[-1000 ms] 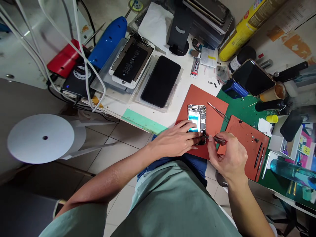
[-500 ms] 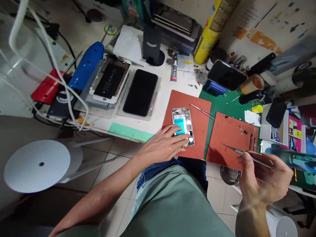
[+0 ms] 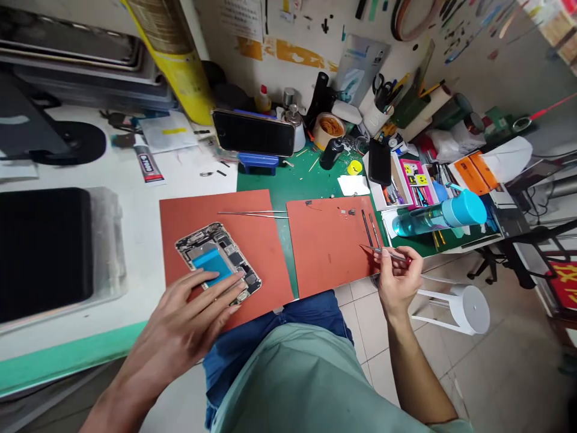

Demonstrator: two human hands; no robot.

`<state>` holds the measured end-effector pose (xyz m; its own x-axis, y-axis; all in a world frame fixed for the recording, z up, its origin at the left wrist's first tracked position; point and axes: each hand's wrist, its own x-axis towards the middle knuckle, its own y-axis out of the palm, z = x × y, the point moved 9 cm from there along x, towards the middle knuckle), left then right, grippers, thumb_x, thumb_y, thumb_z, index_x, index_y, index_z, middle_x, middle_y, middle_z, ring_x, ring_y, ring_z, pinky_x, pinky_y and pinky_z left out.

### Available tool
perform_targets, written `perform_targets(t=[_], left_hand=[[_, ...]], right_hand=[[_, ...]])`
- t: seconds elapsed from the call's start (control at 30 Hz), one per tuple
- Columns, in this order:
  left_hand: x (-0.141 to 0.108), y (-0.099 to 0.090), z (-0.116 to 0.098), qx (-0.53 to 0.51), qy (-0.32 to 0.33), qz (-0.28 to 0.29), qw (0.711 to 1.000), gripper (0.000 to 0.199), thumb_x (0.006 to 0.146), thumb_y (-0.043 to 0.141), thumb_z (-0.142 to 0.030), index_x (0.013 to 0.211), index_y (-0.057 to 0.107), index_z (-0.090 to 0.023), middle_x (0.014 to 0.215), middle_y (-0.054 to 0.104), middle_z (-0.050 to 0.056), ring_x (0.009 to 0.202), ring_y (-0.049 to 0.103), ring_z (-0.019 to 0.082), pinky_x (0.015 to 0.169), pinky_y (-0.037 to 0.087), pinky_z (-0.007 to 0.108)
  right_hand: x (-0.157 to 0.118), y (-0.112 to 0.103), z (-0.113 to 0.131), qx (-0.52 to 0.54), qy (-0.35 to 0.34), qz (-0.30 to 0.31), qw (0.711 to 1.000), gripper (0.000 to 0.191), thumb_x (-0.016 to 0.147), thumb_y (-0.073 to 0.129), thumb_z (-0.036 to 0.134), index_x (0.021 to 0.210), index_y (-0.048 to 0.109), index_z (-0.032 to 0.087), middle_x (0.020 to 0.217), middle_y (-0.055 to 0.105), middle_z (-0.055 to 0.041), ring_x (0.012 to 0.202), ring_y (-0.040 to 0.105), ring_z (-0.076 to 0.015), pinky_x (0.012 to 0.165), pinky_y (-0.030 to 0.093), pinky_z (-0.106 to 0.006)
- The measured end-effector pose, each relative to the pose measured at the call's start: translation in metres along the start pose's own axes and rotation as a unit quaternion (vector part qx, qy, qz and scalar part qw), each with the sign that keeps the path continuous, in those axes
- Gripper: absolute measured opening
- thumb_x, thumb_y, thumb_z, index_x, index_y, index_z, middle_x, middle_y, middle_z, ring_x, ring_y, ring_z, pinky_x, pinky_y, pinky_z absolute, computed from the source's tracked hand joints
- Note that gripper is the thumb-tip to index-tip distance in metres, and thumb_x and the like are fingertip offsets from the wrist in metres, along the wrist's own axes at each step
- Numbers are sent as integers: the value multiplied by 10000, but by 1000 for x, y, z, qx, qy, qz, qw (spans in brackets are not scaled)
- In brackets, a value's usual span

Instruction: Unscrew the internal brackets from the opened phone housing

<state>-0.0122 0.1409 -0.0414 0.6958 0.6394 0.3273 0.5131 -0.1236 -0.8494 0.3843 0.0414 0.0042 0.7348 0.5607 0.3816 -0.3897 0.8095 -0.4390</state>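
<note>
Opened smartphone housing (image 3: pixel 229 252), its metal frame and circuit board bared around a blue patch, lies flat on a rust-orange silicone mat (image 3: pixel 265 240). It should handle as light, stiff at the frame yet fragile, and is best held by its edges. The left hand (image 3: pixel 180 319) rests open on it, fingers spread; the right hand (image 3: pixel 396 279), beside a second mat (image 3: pixel 329 246), pinches slender steel tweezers (image 3: pixel 383 253).
</note>
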Motion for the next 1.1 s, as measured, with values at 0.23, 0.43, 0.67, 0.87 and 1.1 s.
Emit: perform_targets(t=[0.23, 0.43, 0.67, 0.87, 1.1], left_hand=[[1, -2, -2, 0, 1, 24, 1000, 499, 1012, 617, -203, 1498, 609, -313, 1438, 725, 22, 1212, 592, 351, 1076, 467, 577], [6, -7, -7, -2, -6, 14, 1000, 470, 1003, 637, -201, 1465, 643, -292, 1398, 747, 25, 1229, 582, 338, 1103, 460, 565], [7, -12, -17, -14, -18, 16, 1000, 339, 1014, 663, -258, 1346, 715, -218, 1431, 727, 65, 1332, 529, 331, 1142, 470, 564], [4, -7, -20, 1, -25, 26, 999, 377, 1028, 673, -357, 1369, 716, -202, 1449, 717, 55, 1341, 527, 333, 1174, 458, 565], [1, -7, -18, 6, -33, 15, 999, 334, 1055, 629, -412, 1299, 758, -223, 1459, 710, 27, 1352, 523, 332, 1177, 456, 542]], right_hand=[[0, 19, -13, 50, 30, 3, 998, 338, 956, 776, 381, 1173, 575, 217, 991, 798, -64, 803, 828, -212, 781, 698, -356], [-3, 16, 1, 95, 46, 3, 994, 353, 926, 822, 346, 1148, 580, 215, 981, 798, -45, 764, 824, -191, 731, 687, -307], [-69, 77, 50, 232, 143, 210, 939, 361, 888, 871, 323, 1108, 604, 220, 776, 766, 14, 581, 775, -199, 585, 669, -312], [-118, 127, 86, 282, 189, 311, 888, 335, 884, 876, 309, 1085, 622, 226, 730, 744, 35, 555, 755, -179, 555, 645, -281], [-125, 141, 90, 250, 193, 330, 890, 391, 835, 916, 354, 1081, 640, 226, 713, 704, 50, 527, 719, -166, 542, 634, -293]])
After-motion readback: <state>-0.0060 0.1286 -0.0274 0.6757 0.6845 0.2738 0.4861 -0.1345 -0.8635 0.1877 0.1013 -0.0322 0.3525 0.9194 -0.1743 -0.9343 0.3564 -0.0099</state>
